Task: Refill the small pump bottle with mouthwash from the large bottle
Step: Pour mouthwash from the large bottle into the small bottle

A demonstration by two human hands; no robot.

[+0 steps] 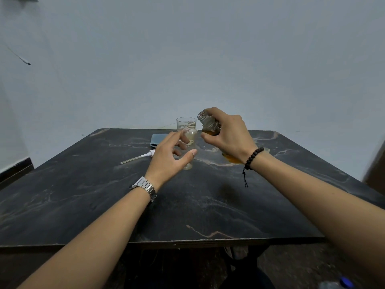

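The small clear bottle (192, 133) stands uncapped on the dark marble table (83, 195). My left hand (169, 156) wraps its lower half, thumb in front and fingers behind. My right hand (228, 133) grips the large bottle (208, 125) just to the right, tilted, with its open mouth pointing up and left near the small bottle's neck. Amber mouthwash shows inside it below my fingers and under my wrist. No liquid is seen leaving the mouth. The white pump head with its tube (139, 157) lies on the table left of my left hand.
A clear plastic cup (183, 123) stands right behind the small bottle. A blue folded cloth (158, 139) lies at the table's far edge. A pale wall rises behind the table. A blue-capped bottle (345, 283) shows at the lower right, below the table.
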